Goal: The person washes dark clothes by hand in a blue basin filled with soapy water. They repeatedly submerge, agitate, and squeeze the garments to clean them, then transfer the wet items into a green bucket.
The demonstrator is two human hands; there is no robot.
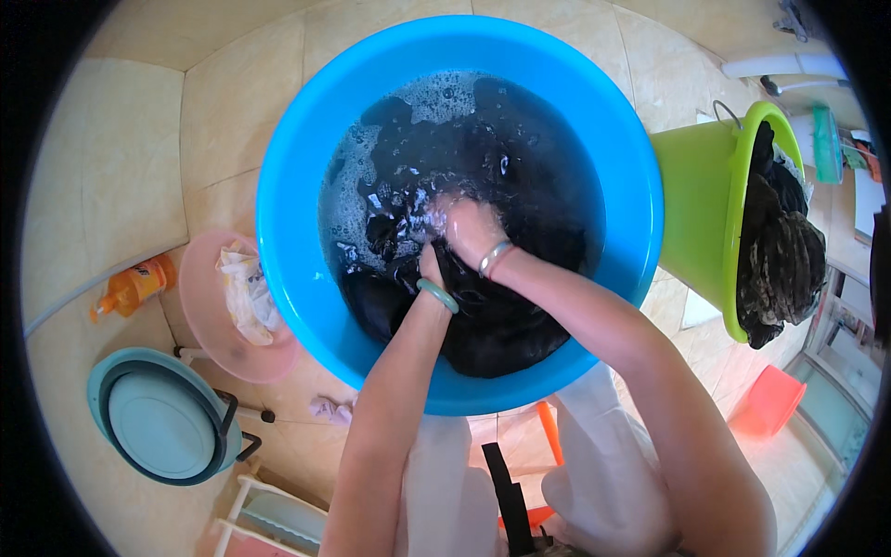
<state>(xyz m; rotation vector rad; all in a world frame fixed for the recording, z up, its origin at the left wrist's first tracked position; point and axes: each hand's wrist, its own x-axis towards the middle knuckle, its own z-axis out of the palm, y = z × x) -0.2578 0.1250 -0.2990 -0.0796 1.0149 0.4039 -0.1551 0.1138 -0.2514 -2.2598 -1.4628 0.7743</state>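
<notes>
Dark, foamy water fills a big blue tub [282,204], and black cloth [506,339] lies soaked in it. My left hand [430,263], below a green bangle [437,295], is closed on a fold of this cloth near the tub's middle. Right against it, my right hand [471,228], with a silver bracelet [495,259] at the wrist, bends down into the water and grips the cloth too. Splashing water blurs its fingertips, and the cloth hides most of my left fingers. White suds [351,200] float along the left and far sides.
On the right, a tilted green bucket [691,204] holds dark wet clothes [780,251]. To the left are a pink basin [209,306] with pale cloth, an orange bottle [136,287] and stacked teal basins [162,427]. A red-orange container [768,401] sits at the lower right.
</notes>
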